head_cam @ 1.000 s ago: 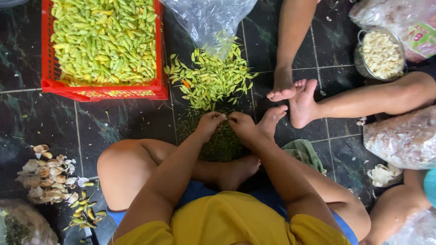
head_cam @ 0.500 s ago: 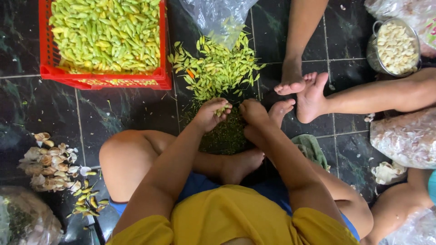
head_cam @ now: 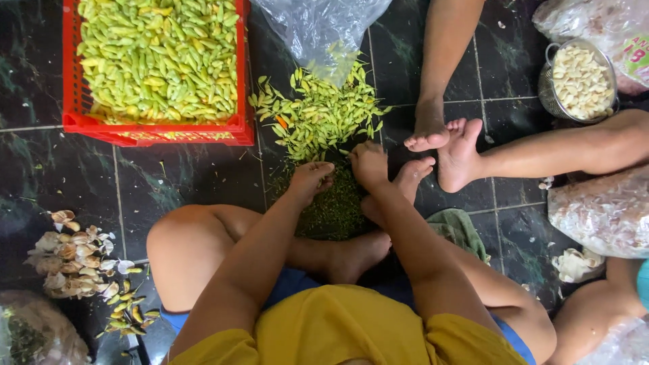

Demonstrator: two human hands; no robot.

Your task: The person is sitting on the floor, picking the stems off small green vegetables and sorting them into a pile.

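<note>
**Green chilies: light, thin, easy to bruise**

Green chilies point(head_cam: 321, 111), small and slim, lying as a loose heap on the dark tile floor point(head_cam: 182, 179), just right of the red plastic crate point(head_cam: 155, 132) and partly under the mouth of a clear plastic bag point(head_cam: 318, 30). Pale yellow-green colour, pointed tips, smooth shiny skin; one orange piece among them. Same kind of chilies filling the crate to the rim.

Probably very light, each one. Skin likely a bit slippery, flesh soft enough to snap or bruise under hard pressing. Best taken one by one, by pinching near the stem end with the fingertips, not by squeezing the middle.

Left hand point(head_cam: 309, 179) at the near edge of the heap, below and right of the crate, fingers curled in narrow; holding something small or nothing, cannot tell. Right hand point(head_cam: 368, 164) just beside it, further right of the crate, also loosely closed, content not visible. Both resting over a dark green pile of plucked stems point(head_cam: 334, 213).

Far right of the crate: metal bowl of peeled garlic cloves point(head_cam: 580, 81), and another person's feet point(head_cam: 446, 145). Below the crate, at the left: garlic skins point(head_cam: 67, 253).
</note>
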